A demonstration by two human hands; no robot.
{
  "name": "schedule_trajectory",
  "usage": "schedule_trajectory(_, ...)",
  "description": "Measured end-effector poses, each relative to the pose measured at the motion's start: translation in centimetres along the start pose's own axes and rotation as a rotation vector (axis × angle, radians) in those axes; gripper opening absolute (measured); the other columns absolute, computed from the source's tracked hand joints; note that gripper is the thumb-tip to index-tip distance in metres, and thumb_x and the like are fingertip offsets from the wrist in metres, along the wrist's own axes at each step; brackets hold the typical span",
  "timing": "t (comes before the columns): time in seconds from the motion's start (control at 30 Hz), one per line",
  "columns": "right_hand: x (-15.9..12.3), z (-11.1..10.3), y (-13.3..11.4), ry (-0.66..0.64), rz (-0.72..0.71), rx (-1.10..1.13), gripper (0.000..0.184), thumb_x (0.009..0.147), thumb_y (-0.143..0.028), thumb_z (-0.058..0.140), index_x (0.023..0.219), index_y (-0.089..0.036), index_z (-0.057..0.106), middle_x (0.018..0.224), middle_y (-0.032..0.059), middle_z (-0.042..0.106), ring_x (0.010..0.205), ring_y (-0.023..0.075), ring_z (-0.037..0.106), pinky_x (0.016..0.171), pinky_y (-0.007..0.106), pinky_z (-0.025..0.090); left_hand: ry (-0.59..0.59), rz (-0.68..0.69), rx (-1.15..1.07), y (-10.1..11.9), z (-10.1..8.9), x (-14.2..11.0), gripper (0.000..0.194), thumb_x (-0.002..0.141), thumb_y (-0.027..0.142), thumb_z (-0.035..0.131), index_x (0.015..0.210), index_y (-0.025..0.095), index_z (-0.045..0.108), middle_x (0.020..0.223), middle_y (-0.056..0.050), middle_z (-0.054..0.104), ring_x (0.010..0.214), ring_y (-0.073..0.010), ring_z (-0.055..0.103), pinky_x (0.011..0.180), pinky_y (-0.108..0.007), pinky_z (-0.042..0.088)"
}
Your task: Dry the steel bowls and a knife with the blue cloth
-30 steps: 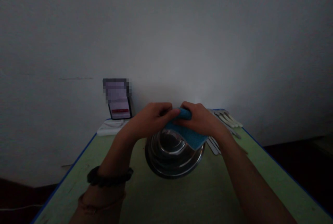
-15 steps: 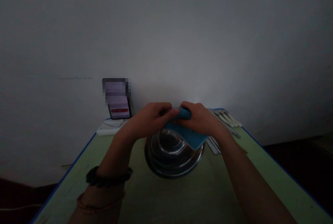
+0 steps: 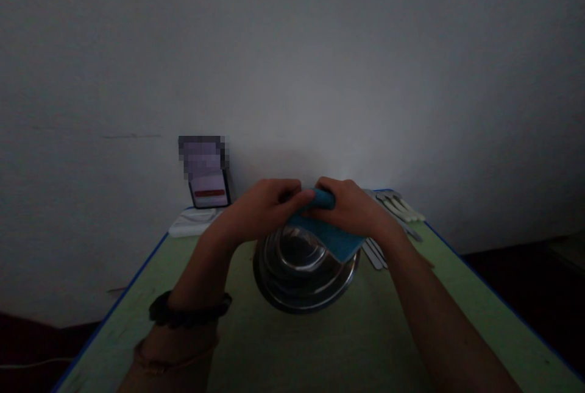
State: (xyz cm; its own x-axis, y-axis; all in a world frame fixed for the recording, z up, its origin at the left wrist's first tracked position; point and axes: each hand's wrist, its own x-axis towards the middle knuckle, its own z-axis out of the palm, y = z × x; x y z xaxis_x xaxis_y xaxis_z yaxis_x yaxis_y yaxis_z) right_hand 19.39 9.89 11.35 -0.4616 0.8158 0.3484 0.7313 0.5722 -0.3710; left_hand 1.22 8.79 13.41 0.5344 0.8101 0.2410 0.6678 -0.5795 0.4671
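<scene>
Over the metal bowl, a blue cloth (image 3: 336, 239) is bunched between my two hands, one corner hanging down. My left hand (image 3: 267, 207) is closed, its thumb pressed along the cloth's rolled upper part. From the other side my right hand (image 3: 350, 204) grips the same cloth with curled fingers. Whether anything is wrapped inside the cloth is hidden. Below them a shiny metal bowl (image 3: 304, 304) rests on the table, showing concentric rings; I cannot tell if it is one piece or several nested. Its far side is covered by my hands and the cloth.
Several spoons with pale handles (image 3: 409, 210) lie at the back right of the green table (image 3: 274, 356). Flat metal cutlery (image 3: 372, 254) lies beside the bowl, partly behind my right arm. A tablet-like screen (image 3: 209, 186) leans on the wall (image 3: 292, 64), behind a white object (image 3: 189, 223).
Almost nothing differs. The view has shifted very slightly; both hands keep the same hold on the cloth above the bowl.
</scene>
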Motion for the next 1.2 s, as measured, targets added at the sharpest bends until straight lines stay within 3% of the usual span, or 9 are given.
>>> schedule_trajectory(1.2, 0.06, -0.08, -0.09, -0.034, 0.022, -0.027, 0.031, 0.072, -0.050, 0.055, 0.081, -0.021, 0.052, 0.076, 0.0021, 0.061, 0.067, 0.0137, 0.054, 0.055, 0.024, 0.032, -0.004, -0.002, -0.037, 0.08, 0.01, -0.14, 0.039, 0.085, 0.047, 0.033, 0.064, 0.017, 0.046, 0.054, 0.005, 0.041, 0.052, -0.0087, 0.040, 0.048, -0.022, 0.027)
